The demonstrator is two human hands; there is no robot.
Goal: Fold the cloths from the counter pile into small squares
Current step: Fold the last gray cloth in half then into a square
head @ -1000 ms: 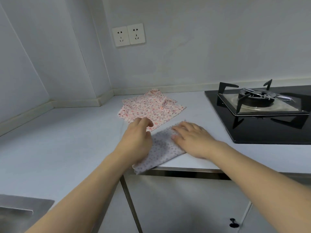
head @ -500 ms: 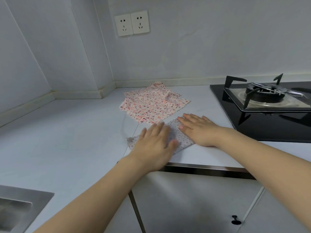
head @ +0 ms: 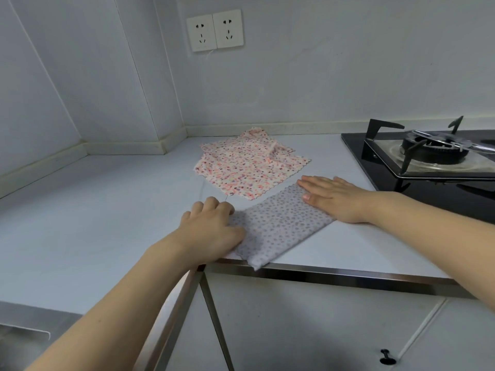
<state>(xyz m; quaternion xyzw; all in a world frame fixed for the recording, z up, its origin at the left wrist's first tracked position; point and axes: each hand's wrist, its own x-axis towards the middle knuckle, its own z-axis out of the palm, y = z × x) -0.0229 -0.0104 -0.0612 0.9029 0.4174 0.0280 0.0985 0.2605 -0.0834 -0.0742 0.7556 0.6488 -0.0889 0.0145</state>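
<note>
A grey dotted cloth (head: 278,226) lies as a folded strip along the counter's front edge, its near corner hanging slightly over. My left hand (head: 211,228) is at the strip's left end with curled fingers and the thumb on the fabric, gripping it. My right hand (head: 334,199) presses flat on the strip's right end, fingers straight. Behind them a pile of pink floral cloths (head: 249,167) lies loosely spread on the counter (head: 107,210).
A black gas hob (head: 428,162) with a burner stand sits close to my right hand. A steel sink (head: 24,336) is at the lower left. Two wall sockets (head: 214,30) hang above the corner. Cabinet doors are below the counter edge.
My left hand slid from the middle of the grey cloth to its left end and curled its fingers. My right hand stayed pressing the right end.
</note>
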